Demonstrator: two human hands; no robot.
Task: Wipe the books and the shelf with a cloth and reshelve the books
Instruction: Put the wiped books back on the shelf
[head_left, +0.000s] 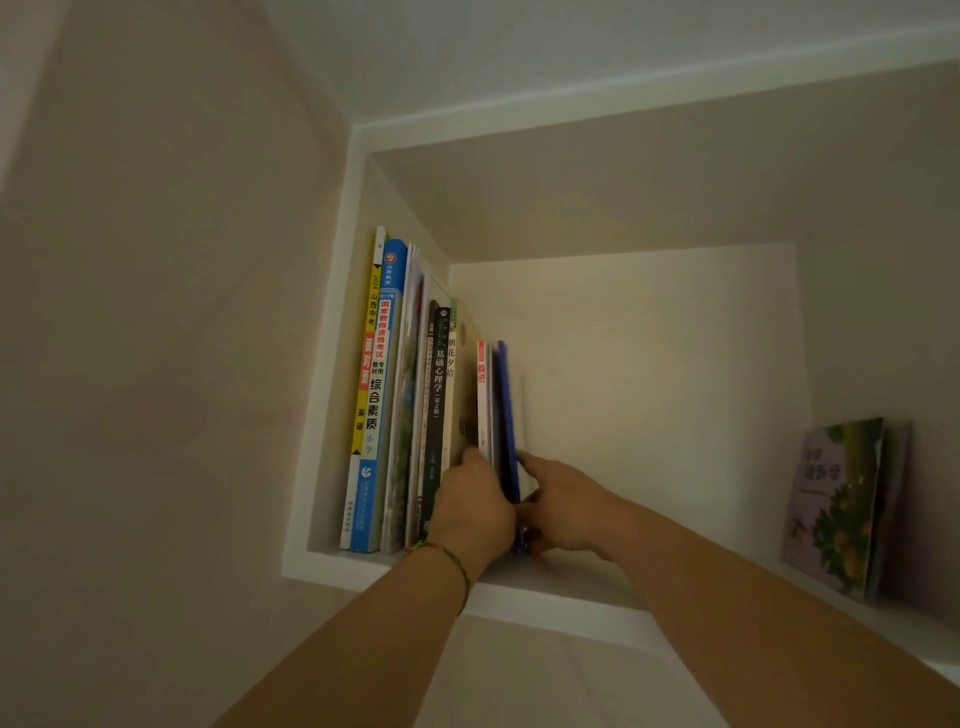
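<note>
Near the lower centre of the frame, the left hand (475, 506), wearing a green braided wristband (451, 561), and the right hand (563, 506) are both gripping a thin blue upright book (508, 415) between curled fingers. It is standing at the right end of a row of upright paperback books (400, 400) inside the white recessed wall shelf (519, 590). At far right, a purple illustrated picture book (834, 506) is leaning against the shelf wall.

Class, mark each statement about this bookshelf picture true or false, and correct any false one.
1. Both hands are at the blue book. True: left hand, right hand.
2. The yellow-spined book stands at the right end of the row. False: it is leftmost.
3. A picture book leans alone at the far right of the shelf. True.
4. A cloth lies on the shelf. False: none is visible.
5. The left wrist is bare. False: it wears a bracelet.
</note>
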